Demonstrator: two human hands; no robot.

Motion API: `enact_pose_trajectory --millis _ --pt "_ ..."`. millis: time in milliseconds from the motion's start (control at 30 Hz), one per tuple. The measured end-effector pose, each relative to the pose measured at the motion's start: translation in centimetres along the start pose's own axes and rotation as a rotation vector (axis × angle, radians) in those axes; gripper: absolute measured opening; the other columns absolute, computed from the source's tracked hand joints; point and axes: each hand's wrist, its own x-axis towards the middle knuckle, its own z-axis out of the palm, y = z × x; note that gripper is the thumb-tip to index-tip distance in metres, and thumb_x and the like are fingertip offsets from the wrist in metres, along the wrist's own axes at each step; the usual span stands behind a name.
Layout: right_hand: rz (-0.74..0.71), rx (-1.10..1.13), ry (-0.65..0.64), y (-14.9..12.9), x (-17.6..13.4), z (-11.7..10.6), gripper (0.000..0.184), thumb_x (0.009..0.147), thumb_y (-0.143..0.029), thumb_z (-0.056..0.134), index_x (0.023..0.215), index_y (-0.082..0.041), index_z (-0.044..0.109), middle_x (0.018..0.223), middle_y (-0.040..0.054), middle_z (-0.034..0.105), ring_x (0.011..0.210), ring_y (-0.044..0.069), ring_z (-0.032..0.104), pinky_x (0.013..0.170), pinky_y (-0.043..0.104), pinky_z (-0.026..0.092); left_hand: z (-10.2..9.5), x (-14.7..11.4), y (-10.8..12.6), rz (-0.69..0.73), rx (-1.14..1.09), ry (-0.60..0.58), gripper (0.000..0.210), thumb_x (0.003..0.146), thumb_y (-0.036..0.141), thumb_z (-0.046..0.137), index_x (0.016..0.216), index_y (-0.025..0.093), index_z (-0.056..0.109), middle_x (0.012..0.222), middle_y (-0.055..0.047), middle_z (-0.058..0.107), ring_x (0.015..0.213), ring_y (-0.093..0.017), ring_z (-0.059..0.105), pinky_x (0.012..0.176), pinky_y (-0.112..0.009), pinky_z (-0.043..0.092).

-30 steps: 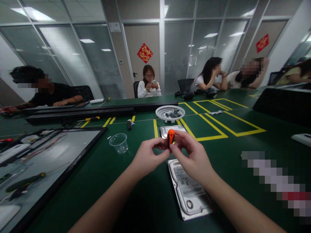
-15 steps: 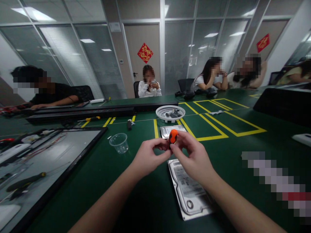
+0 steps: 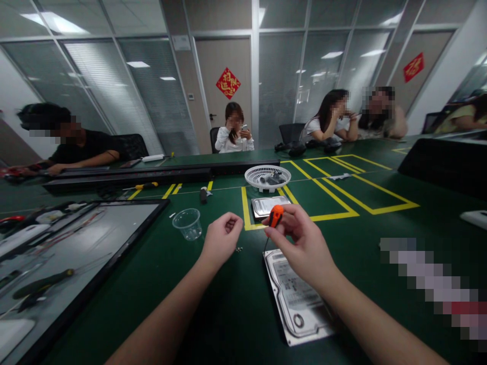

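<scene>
In my right hand [image 3: 304, 241] is a small screwdriver [image 3: 276, 216] with an orange and black handle. Its thin shaft points down to the far left corner of a hard drive [image 3: 294, 299], which lies flat on the green table under that hand. My left hand [image 3: 222, 241] is apart from the tool, over the table to the left, its fingers curled together; whatever they may hold is hidden. Right beside it lie a few small screws [image 3: 239, 249]. Farther left, a clear plastic cup [image 3: 187, 224] stands upright.
A second hard drive [image 3: 262, 207] lies beyond my hands, before a white basket [image 3: 267, 177] of dark parts. At left is a black-framed panel [image 3: 110, 228] with tools on it, including a dark screwdriver [image 3: 43, 284]. Several people sit around the table.
My left hand has drawn away to the left from the screwdriver, uncovering the small screws. The screwdriver, still in my right hand, now leans with its shaft down at the drive's corner.
</scene>
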Motion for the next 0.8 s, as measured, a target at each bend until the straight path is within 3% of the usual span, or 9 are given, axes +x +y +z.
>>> enact_pose_trajectory --millis 233,433,633,800 --pt "-0.014 0.019 -0.039 -0.2 0.0 0.0 0.033 0.096 -0.020 0.061 0.129 -0.023 0.056 0.100 0.0053 0.068 0.082 0.019 0.063 0.075 0.036 0.050 -0.3 0.3 -1.7 -0.046 0.100 0.051 0.023 0.090 0.037 0.058 0.084 0.018 0.069 0.078 -0.002 0.070 0.071 -0.018 0.063 0.067 -0.028 0.045" --pt "0.011 -0.026 -0.012 -0.1 0.0 -0.1 0.025 0.094 -0.024 0.067 0.118 -0.022 0.060 0.078 -0.0004 0.061 0.067 0.017 0.057 0.067 0.034 0.048 -0.4 0.3 -1.8 -0.066 0.106 0.054 0.023 0.090 0.037 0.058 0.084 0.018 0.069 0.078 -0.003 0.071 0.072 -0.019 0.064 0.066 -0.028 0.045" --pt "0.010 0.035 -0.054 -0.8 0.0 0.0 0.027 0.094 -0.021 0.063 0.121 -0.022 0.057 0.099 0.0055 0.070 0.073 0.017 0.061 0.069 0.035 0.051 -0.4 0.3 -1.9 -0.091 0.118 0.029 0.023 0.090 0.038 0.058 0.087 0.018 0.071 0.082 -0.004 0.072 0.073 -0.019 0.064 0.065 -0.027 0.045" --pt "0.007 0.030 -0.037 -0.2 0.0 0.0 0.031 0.095 -0.020 0.063 0.125 -0.023 0.058 0.097 0.0050 0.070 0.074 0.018 0.061 0.071 0.036 0.050 -0.3 0.3 -2.1 -0.084 0.120 0.018 0.023 0.091 0.037 0.058 0.086 0.018 0.070 0.082 -0.004 0.072 0.074 -0.019 0.065 0.066 -0.028 0.046"
